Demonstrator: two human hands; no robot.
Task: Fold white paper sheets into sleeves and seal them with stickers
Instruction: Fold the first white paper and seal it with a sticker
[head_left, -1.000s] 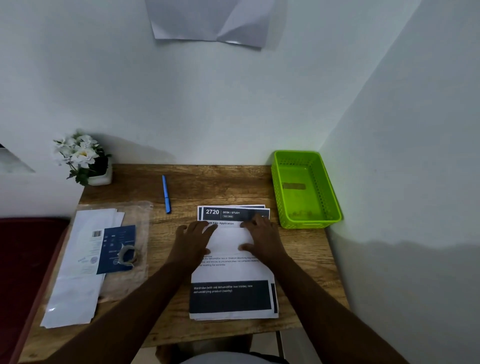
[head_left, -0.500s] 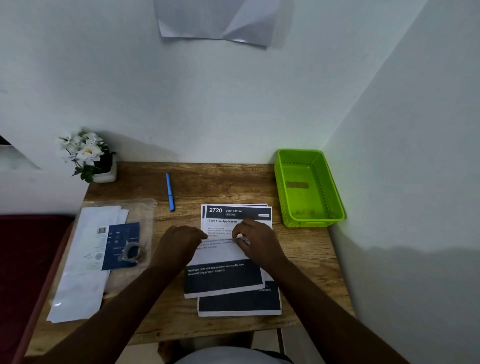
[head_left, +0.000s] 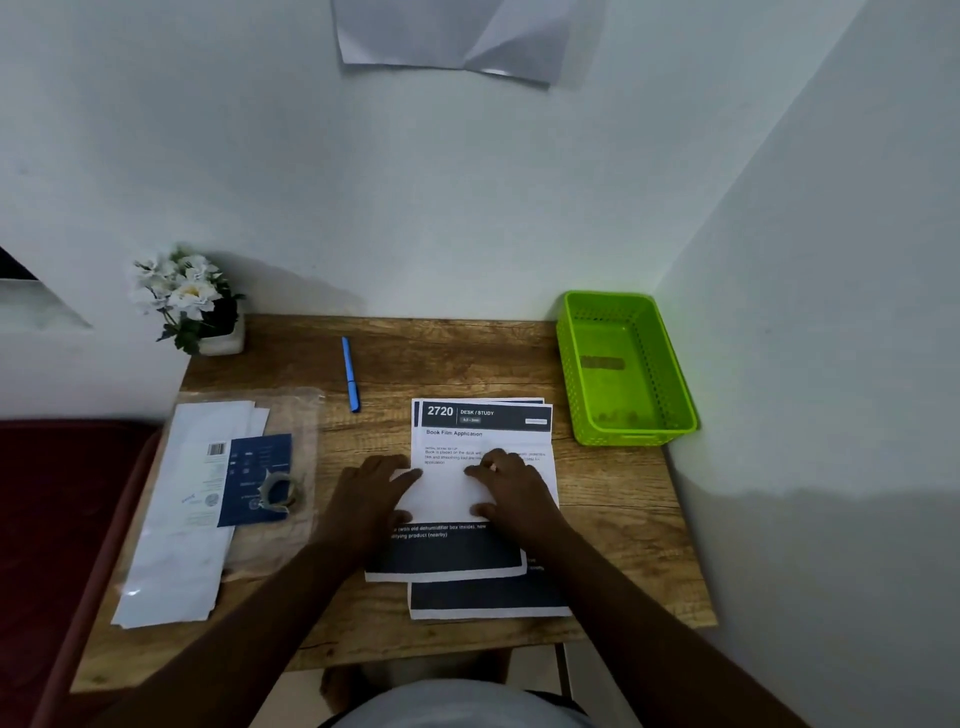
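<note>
A stack of printed white sheets (head_left: 483, 423) with dark header bands lies mid-desk. The top sheet (head_left: 447, 496) is slid a little left and toward me, and its far part is folded over so the blank white back shows above its dark bottom band. My left hand (head_left: 371, 501) rests on the folded sheet's left edge, fingers laid across the fold. My right hand (head_left: 514, 493) presses on the right side of the fold, with index finger and thumb spread on the white flap. A blue sticker card (head_left: 254, 478) lies to the left in a clear bag.
White envelopes (head_left: 187, 509) and a small tape ring (head_left: 280, 491) lie at the left on the wooden desk (head_left: 613, 499). A blue pen (head_left: 350, 374) lies behind the stack. A green basket (head_left: 626, 369) sits at the right against the wall. A flower pot (head_left: 208, 312) stands back left.
The top sheet was drawn off the stack toward me and to the left, and its far part was folded over. Both hands went from lying flat to pinching the edge to pressing the fold.
</note>
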